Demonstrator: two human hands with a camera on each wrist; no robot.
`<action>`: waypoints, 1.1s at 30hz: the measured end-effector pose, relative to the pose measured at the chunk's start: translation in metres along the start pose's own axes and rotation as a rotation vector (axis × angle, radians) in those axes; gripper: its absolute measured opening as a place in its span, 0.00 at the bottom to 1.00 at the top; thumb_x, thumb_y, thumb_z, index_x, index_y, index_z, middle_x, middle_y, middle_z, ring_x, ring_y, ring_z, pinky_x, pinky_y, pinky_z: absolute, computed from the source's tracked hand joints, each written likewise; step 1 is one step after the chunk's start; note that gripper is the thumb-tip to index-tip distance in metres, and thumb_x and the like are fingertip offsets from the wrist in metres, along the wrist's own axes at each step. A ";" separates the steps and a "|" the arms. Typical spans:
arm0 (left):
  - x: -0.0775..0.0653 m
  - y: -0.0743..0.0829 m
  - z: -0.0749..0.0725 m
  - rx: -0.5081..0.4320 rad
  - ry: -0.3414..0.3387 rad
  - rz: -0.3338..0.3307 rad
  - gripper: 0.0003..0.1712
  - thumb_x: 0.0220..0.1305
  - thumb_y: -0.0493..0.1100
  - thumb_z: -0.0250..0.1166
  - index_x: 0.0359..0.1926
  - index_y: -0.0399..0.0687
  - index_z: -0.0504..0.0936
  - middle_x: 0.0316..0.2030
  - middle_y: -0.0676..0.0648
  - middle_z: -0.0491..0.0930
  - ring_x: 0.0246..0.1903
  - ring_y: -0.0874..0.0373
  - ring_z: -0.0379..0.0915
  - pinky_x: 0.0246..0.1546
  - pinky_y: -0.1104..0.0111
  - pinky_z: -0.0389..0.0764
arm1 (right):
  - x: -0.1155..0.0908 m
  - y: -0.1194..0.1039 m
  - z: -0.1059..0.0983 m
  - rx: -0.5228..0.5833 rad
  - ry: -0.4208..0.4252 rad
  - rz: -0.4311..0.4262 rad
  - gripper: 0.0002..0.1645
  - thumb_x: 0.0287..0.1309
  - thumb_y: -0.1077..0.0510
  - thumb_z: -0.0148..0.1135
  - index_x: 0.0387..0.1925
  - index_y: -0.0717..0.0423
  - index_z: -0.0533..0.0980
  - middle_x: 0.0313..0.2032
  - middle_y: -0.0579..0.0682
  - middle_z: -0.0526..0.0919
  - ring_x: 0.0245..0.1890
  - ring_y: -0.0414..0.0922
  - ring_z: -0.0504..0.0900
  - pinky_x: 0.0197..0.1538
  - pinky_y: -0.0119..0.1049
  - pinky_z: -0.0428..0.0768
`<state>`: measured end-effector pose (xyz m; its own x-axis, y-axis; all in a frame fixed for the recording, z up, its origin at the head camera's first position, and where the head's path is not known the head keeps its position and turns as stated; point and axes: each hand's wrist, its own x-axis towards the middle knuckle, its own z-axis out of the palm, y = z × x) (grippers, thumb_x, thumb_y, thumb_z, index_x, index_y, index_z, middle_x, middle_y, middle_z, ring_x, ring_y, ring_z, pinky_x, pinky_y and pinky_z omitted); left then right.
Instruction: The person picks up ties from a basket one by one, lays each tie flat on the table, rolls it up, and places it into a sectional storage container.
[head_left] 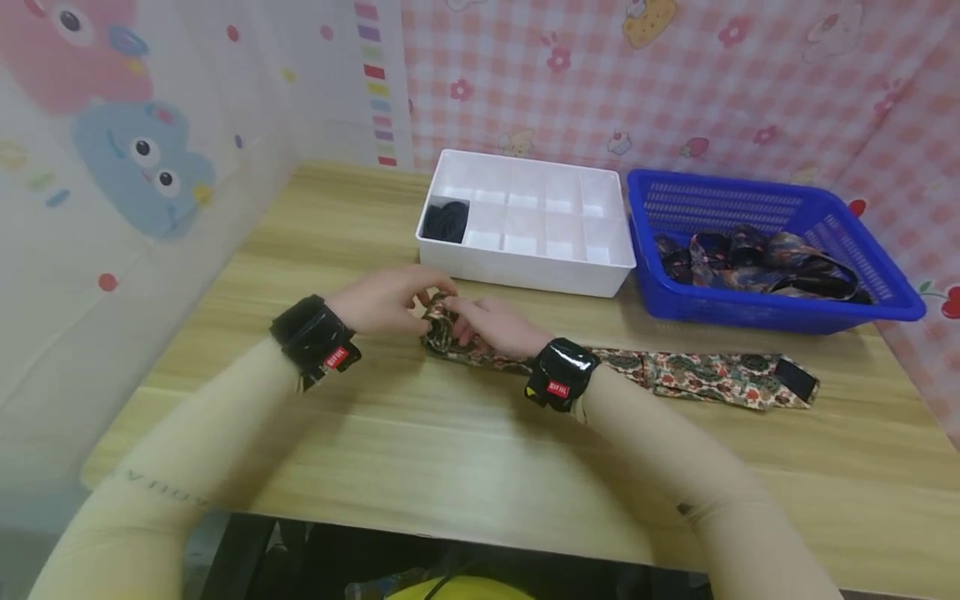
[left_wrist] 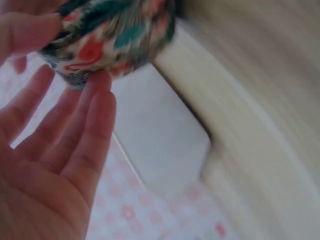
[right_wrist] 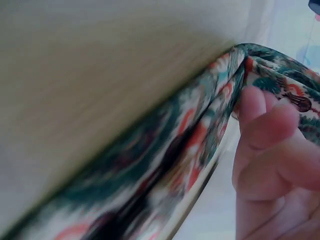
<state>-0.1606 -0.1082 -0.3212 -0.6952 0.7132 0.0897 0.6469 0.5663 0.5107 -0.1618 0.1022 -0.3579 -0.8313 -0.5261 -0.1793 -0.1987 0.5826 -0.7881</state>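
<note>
A floral-patterned necktie (head_left: 712, 377) stretches across the table, with its dark-backed wide tip at the right. Its left end is wound into a roll (left_wrist: 117, 42). My left hand (head_left: 382, 302) pinches this roll from the left, thumb on one side and fingertips on the other. At the roll's right side, my right hand (head_left: 498, 327) has its fingers curled against the patterned fabric and holds it. In the right wrist view, the flat length of the tie (right_wrist: 150, 150) runs away from the fingers (right_wrist: 270, 125). Part of the tie is hidden under the right wrist.
Behind the hands stands a white divided box (head_left: 525, 271), with a dark rolled piece (head_left: 447, 222) in its front left compartment. A blue basket (head_left: 780, 310) with several dark patterned ties (head_left: 795, 254) is beside it. The table's front edge is near the forearms.
</note>
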 end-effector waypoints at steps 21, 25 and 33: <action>0.037 0.001 0.062 -0.384 -0.067 0.084 0.10 0.61 0.32 0.60 0.45 0.38 0.80 0.43 0.46 0.82 0.48 0.52 0.77 0.54 0.61 0.75 | -0.029 0.036 -0.018 -0.355 0.116 0.022 0.17 0.61 0.52 0.61 0.19 0.53 0.69 0.16 0.45 0.71 0.13 0.40 0.71 0.18 0.30 0.68; 0.034 -0.002 0.056 -0.188 -0.025 0.098 0.13 0.54 0.36 0.67 0.42 0.41 0.80 0.43 0.45 0.80 0.46 0.51 0.75 0.51 0.58 0.75 | -0.027 0.033 -0.016 -0.407 0.148 -0.034 0.11 0.58 0.55 0.63 0.23 0.52 0.72 0.21 0.44 0.75 0.21 0.41 0.72 0.28 0.33 0.70; 0.026 -0.012 0.055 0.143 -0.095 0.050 0.30 0.40 0.42 0.78 0.45 0.50 0.73 0.37 0.50 0.77 0.39 0.52 0.72 0.43 0.57 0.74 | -0.029 0.032 -0.017 -0.377 0.117 -0.019 0.10 0.58 0.54 0.64 0.25 0.52 0.75 0.22 0.44 0.78 0.21 0.41 0.73 0.30 0.34 0.73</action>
<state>-0.1695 -0.0741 -0.3722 -0.6324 0.7741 0.0272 0.7227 0.5770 0.3806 -0.1531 0.1461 -0.3683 -0.8748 -0.4775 -0.0812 -0.3733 0.7715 -0.5153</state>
